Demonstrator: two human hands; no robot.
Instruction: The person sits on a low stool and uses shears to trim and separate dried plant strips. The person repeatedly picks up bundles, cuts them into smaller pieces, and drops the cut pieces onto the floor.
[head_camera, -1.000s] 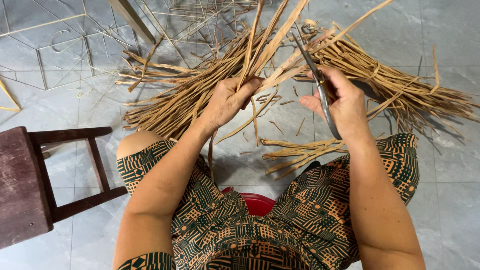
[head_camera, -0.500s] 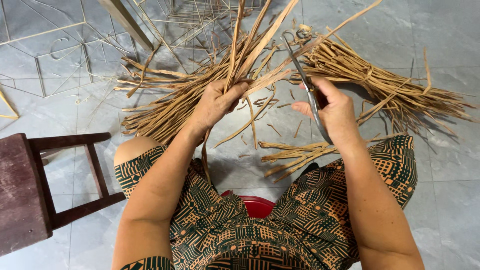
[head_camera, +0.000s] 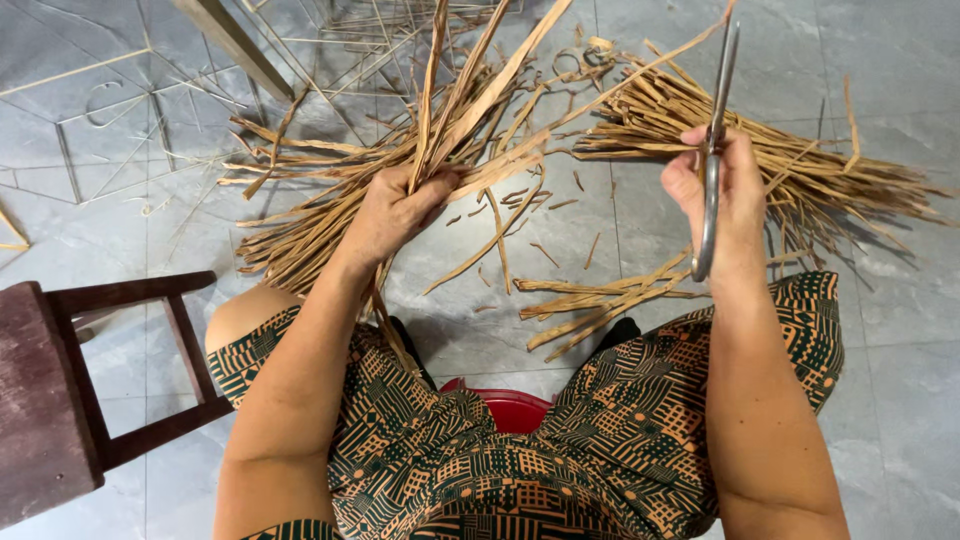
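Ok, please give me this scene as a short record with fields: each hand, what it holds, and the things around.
left hand: grips a bunch of dry strips that point up
right hand: holds metal scissors, blades up
floor: grey tiles with piles of strips and short cut pieces
left side: dark wooden stool
under the person: red seat

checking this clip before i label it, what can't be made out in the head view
- Scissors: handles hidden inside the right hand; blade tips cut off by the top edge.
- Dried strips in the left hand: upper ends cut off by the top edge; their count cannot be told.
- Red seat: mostly hidden by the patterned lap.
- Wooden stool: cut off by the left edge.
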